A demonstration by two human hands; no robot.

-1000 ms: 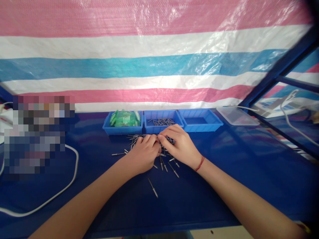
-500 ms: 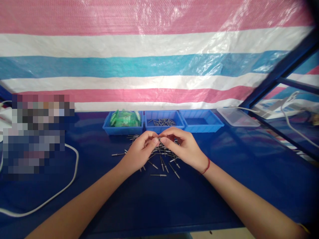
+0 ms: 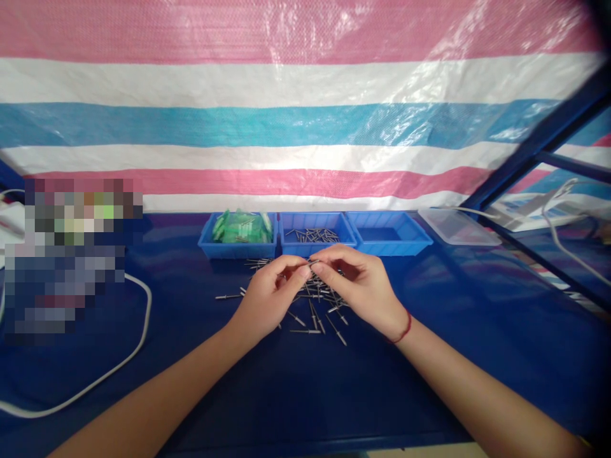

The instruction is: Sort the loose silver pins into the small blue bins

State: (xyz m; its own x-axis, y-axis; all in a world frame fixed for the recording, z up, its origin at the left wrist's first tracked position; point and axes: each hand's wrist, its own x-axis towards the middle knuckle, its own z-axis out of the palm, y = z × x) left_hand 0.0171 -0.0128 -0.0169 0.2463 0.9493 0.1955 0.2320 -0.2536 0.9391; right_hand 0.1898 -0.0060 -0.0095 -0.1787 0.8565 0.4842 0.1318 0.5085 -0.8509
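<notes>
Your left hand [image 3: 265, 294] and right hand [image 3: 368, 284] pinch what appears a rivet [image 3: 313, 262]. Judged light, stiff, slippery; grip its thicker end.

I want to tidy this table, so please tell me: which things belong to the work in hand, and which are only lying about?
Probably in use:
- loose rivets
- middle bin, holding more rivets
- perhaps the other bins

Probably lying about:
- white cable
- clear lid

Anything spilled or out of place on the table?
Possibly: loose rivets lie scattered at all angles on the table, while others sit inside the middle bin. One stray rivet lies off to the left. No damage visible.
</notes>
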